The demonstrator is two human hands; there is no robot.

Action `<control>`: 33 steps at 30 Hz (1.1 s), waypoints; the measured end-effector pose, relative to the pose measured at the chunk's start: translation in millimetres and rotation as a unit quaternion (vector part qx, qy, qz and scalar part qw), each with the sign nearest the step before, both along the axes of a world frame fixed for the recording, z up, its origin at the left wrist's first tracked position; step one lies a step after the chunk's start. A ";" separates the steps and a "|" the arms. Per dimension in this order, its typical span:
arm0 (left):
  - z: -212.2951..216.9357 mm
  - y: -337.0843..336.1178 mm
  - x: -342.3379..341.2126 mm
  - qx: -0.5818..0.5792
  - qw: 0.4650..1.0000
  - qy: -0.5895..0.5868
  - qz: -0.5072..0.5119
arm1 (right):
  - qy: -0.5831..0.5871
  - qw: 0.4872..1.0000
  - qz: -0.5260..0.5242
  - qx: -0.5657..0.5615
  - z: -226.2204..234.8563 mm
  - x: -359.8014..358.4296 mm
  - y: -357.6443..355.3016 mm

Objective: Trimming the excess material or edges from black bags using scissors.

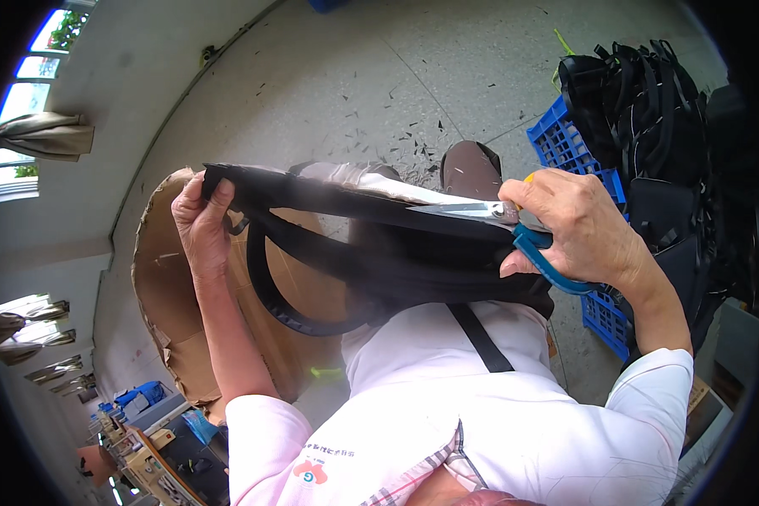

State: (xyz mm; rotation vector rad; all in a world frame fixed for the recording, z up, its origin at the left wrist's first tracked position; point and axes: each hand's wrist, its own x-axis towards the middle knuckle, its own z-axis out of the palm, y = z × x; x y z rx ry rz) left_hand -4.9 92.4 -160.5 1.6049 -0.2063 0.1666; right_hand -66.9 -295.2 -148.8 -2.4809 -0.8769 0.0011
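A black fabric piece (379, 244) with straps lies across my lap, its upper edge stretched from left to right. My left hand (204, 221) pinches the far left corner of it between thumb and fingers. In my right hand (578, 221) is a pair of scissors (535, 244) with blue handles. Their metal blades point left and lie along the fabric's upper edge, close to a white strip (396, 187). A black strap (270, 291) loops down from the fabric at the left. Whether the blades are parted is hard to make out.
Several black bags (649, 126) are heaped at the right, over a blue plastic crate (565, 139). A large cardboard box (173, 295) stands at my left. Dark scraps (409, 139) are scattered on the grey floor ahead. A cluttered workbench (156, 447) shows at the lower left.
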 end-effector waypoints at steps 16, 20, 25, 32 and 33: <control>-9.4 -2.3 -7.9 -0.053 0.998 0.044 -0.007 | 0.026 1.000 -0.001 0.000 -7.5 11.5 12.5; -9.8 2.9 -17.0 -0.025 0.999 0.014 0.022 | 0.027 1.000 -0.002 -0.013 -0.1 14.6 4.3; -10.5 2.5 -19.3 -0.045 0.998 0.037 0.025 | 0.055 0.998 0.011 -0.022 1.1 10.2 0.1; -10.7 0.3 -20.6 -0.040 0.997 0.053 0.038 | 0.010 0.999 0.040 -0.011 3.4 9.1 4.2; -10.9 1.0 -20.2 -0.052 0.997 0.055 0.034 | 0.014 0.999 0.039 -0.023 4.0 8.3 4.8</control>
